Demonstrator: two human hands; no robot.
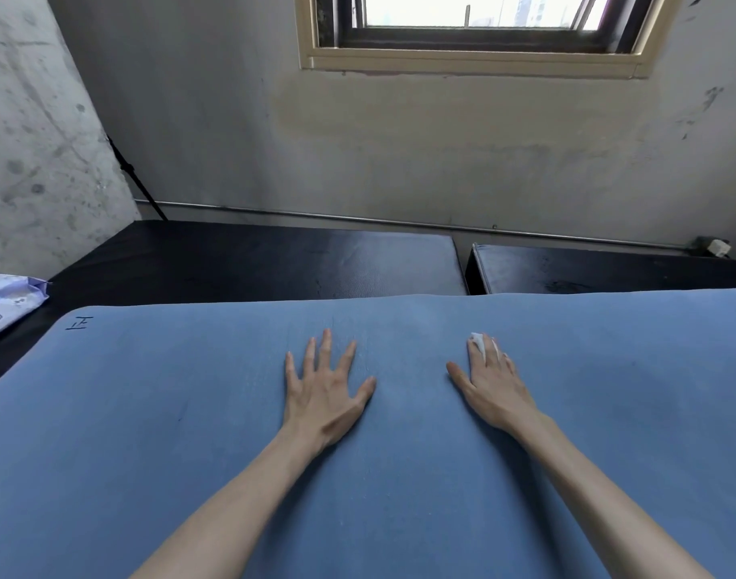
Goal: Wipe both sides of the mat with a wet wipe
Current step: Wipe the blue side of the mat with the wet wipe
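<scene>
Mat (190,411) lies flat in the head view, long axis running left to right under both arms. Right hand (489,380) presses the wet wipe (479,339) under straight fingers; left hand (322,384) is spread flat beside it.

Both bare forearms stretched forward, side by side. Left hand (322,390) flat, palm down, fingers spread wide. Right hand (489,382) flat too, fingers straight and close together, thumb angled out toward the left.
</scene>
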